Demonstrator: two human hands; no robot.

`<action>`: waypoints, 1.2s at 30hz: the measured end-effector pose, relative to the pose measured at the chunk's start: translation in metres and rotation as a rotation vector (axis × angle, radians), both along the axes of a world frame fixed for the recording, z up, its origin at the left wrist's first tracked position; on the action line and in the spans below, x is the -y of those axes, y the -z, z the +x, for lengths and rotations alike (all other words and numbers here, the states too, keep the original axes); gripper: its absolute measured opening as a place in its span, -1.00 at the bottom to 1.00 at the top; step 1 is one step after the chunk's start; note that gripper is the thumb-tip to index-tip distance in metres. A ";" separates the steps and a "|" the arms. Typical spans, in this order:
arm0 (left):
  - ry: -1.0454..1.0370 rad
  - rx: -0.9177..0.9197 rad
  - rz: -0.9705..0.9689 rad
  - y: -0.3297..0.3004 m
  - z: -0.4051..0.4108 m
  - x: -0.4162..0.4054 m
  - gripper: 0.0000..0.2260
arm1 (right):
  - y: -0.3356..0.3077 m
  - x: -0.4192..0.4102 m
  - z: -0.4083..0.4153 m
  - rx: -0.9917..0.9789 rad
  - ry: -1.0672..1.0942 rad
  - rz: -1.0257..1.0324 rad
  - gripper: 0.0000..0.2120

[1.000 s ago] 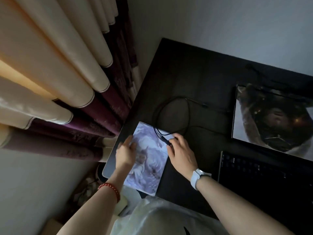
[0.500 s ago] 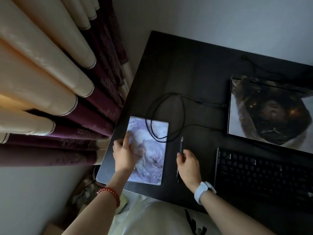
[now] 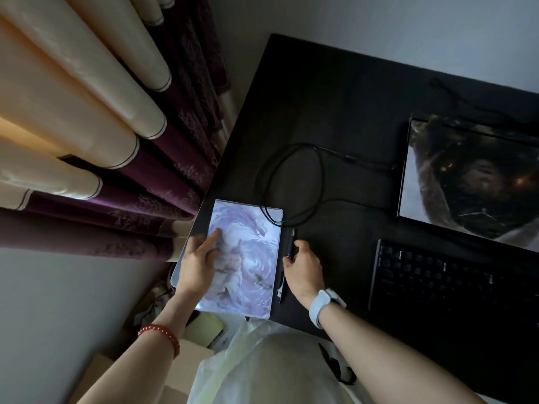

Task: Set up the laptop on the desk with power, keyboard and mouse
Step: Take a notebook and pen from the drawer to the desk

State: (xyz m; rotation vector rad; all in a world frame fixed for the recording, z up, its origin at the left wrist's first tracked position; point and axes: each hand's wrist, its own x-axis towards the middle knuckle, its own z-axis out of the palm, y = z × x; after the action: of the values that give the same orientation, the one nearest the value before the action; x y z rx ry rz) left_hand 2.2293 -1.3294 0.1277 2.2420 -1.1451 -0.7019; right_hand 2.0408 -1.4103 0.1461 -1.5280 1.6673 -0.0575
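Note:
A pale pad with a printed dragon picture (image 3: 250, 258) lies at the front left corner of the dark desk (image 3: 320, 97). My left hand (image 3: 198, 263) rests flat on it, fingers spread. A black pen (image 3: 291, 240) lies along the pad's right edge, and my right hand (image 3: 304, 266) pinches it between thumb and forefinger. A black cable (image 3: 319, 182) loops from the pad's top corner toward the lit laptop screen (image 3: 466, 182) at the right. A black keyboard (image 3: 452, 287) sits in front of the screen. No mouse shows.
Cream and purple curtains (image 3: 102, 126) hang close along the desk's left edge. Below the desk's front left corner are a cardboard box (image 3: 180, 365) and small clutter on the floor. A thin dark cable (image 3: 455, 97) runs behind the screen.
My right hand has come down from the pad's top right corner to its right side, bringing the pen there. My left hand has slid further onto the pad.

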 end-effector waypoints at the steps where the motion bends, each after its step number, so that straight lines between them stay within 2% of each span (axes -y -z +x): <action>1: 0.007 0.010 0.003 -0.002 0.002 -0.001 -0.64 | -0.001 -0.001 0.002 0.011 -0.005 0.015 -0.63; 3: 0.021 0.028 0.016 -0.005 0.003 -0.001 -0.64 | -0.002 -0.005 0.004 0.034 -0.022 0.028 -0.64; 5: 0.037 0.079 0.046 -0.008 0.001 0.000 -0.62 | -0.007 -0.005 0.002 0.038 -0.052 -0.077 -0.68; 7: 0.035 0.206 0.117 -0.010 -0.009 0.002 -0.61 | -0.015 0.005 -0.005 -0.015 -0.193 -0.375 -0.70; 9: 0.041 0.299 0.167 -0.012 -0.025 0.003 -0.57 | -0.016 0.023 -0.012 -0.104 -0.432 -0.706 -0.61; 10: 0.086 0.313 0.164 -0.012 -0.035 0.003 -0.54 | -0.017 0.033 -0.013 -0.154 -0.561 -0.796 -0.54; 12: 0.206 0.345 0.145 -0.006 -0.051 0.002 -0.47 | -0.014 0.053 -0.009 -0.252 -0.815 -0.767 -0.48; 14: 0.256 0.345 0.186 0.002 -0.058 0.002 -0.41 | -0.010 0.066 0.000 -0.310 -0.940 -0.673 -0.53; 15: 0.258 0.341 0.212 0.006 -0.057 0.003 -0.39 | -0.007 0.070 0.004 -0.349 -0.974 -0.690 -0.57; 19: 0.324 0.403 0.263 0.018 -0.045 0.005 -0.37 | -0.001 0.084 0.019 -0.430 -0.966 -0.806 -0.75; 23: 0.373 0.425 0.259 0.015 -0.049 0.012 -0.39 | 0.004 0.117 0.027 -0.430 -0.851 -0.689 -0.94; 25: 0.425 0.467 0.255 0.017 -0.054 0.013 -0.39 | 0.012 0.144 0.024 -0.461 -0.737 -0.632 -0.82; 29: 0.513 0.550 0.210 0.022 -0.048 0.019 -0.36 | 0.018 0.173 0.005 -0.448 -0.569 -0.631 -0.77; 36: 0.524 0.533 0.258 0.023 -0.043 0.025 -0.39 | 0.015 0.110 -0.017 -0.219 -0.603 -0.555 -0.32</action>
State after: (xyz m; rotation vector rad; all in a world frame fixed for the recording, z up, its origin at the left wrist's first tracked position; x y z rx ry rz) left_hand 2.1859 -1.3540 0.1042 2.4376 -2.0528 -0.4638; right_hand 2.0234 -1.5201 0.1308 -2.4846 1.3373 -0.0320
